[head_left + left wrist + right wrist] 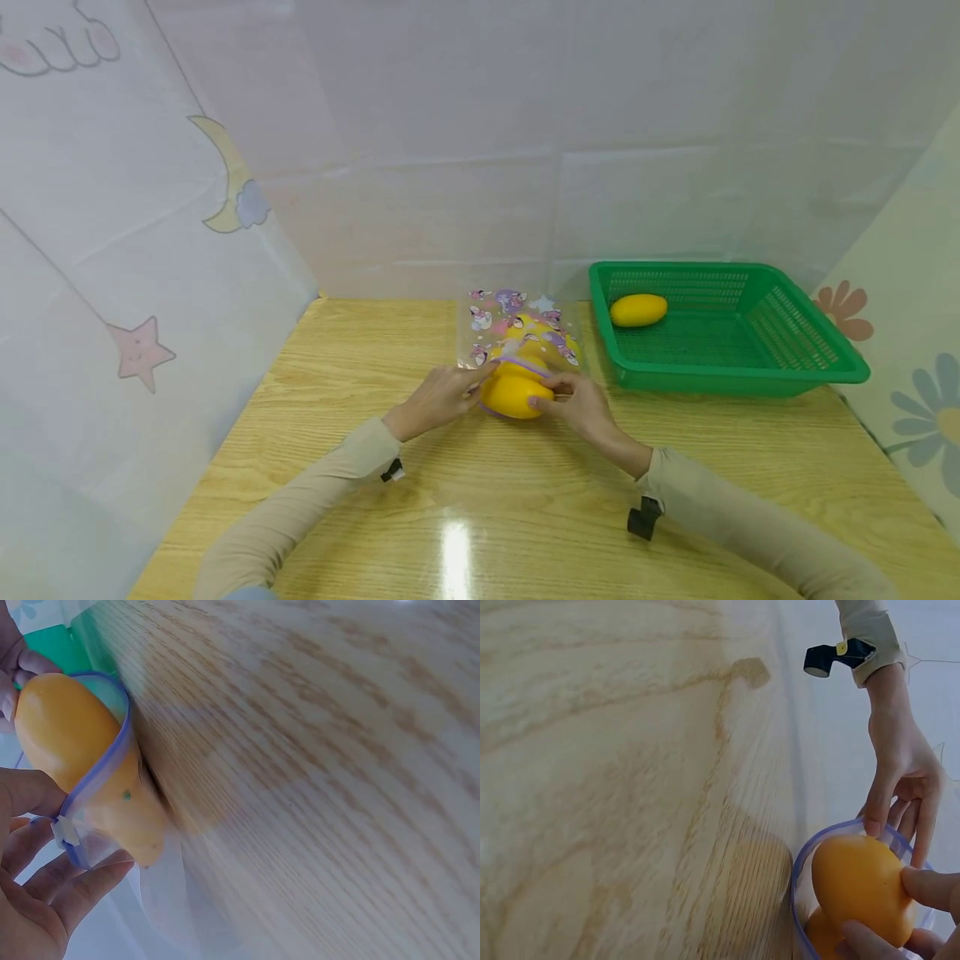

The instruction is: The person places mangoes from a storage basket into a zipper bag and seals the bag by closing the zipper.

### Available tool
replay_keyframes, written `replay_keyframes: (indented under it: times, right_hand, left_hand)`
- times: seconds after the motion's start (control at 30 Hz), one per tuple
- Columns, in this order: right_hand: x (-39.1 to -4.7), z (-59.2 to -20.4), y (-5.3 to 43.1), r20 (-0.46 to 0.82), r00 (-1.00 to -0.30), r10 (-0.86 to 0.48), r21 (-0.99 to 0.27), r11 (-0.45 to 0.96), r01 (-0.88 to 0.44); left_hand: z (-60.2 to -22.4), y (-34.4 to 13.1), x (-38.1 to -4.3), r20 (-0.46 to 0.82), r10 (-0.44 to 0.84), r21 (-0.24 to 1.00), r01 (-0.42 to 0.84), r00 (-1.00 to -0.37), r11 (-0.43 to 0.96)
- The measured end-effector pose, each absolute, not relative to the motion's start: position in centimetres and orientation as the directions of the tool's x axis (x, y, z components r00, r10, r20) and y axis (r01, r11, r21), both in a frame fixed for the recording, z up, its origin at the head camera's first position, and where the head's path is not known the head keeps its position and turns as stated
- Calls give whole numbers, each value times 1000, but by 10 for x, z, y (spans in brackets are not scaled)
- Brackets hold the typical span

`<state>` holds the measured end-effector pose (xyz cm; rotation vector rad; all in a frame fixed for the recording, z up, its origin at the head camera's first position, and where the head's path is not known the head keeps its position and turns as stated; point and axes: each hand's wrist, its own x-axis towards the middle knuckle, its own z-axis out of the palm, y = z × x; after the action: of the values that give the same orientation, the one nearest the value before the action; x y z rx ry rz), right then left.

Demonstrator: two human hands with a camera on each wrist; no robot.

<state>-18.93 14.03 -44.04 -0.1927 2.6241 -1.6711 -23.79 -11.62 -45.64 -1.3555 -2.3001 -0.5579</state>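
Observation:
A clear zip bag with cartoon prints lies on the table, its purple-edged mouth turned toward me. My left hand pinches the mouth's left edge, near a white zip slider. My right hand grips a yellow mango from the right, thumb on its near side. This mango sits in the bag's opening, the purple rim curving around it. Deeper inside, more yellow mangoes show through the plastic, partly hidden by the prints.
To the right stands a green plastic basket with one mango in its left corner. The wooden table meets a pale wall covering at the back. Both sleeved wrists wear black camera straps.

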Motion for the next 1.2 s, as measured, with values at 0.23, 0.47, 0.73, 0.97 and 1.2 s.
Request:
replay_keyframes:
  times: [0.23, 0.47, 0.73, 0.97, 1.2]
  right_hand:
    - [-192, -442, 143, 92, -982, -166, -874, 458, -159]
    - [-191, -442, 146, 72, -972, -223, -878, 448, -167]
    - [-190, -443, 145, 65, -978, -199, -878, 454, -151]
    - [-191, -444, 142, 118, -977, -177, -873, 451, -187]
    - [-193, -445, 144, 214, -950, -227, -799, 519, -304]
  left_hand:
    - [-459, -118, -238, 547, 729, 129, 902, -411, 412]
    - [-459, -118, -237, 563, 725, 112, 905, -397, 410]
    - [-459, -117, -237, 545, 725, 110, 892, -422, 438]
    - [-459, -118, -237, 544, 729, 110, 897, -416, 429]
    - [-459, -117, -238, 540, 727, 120, 894, -423, 431]
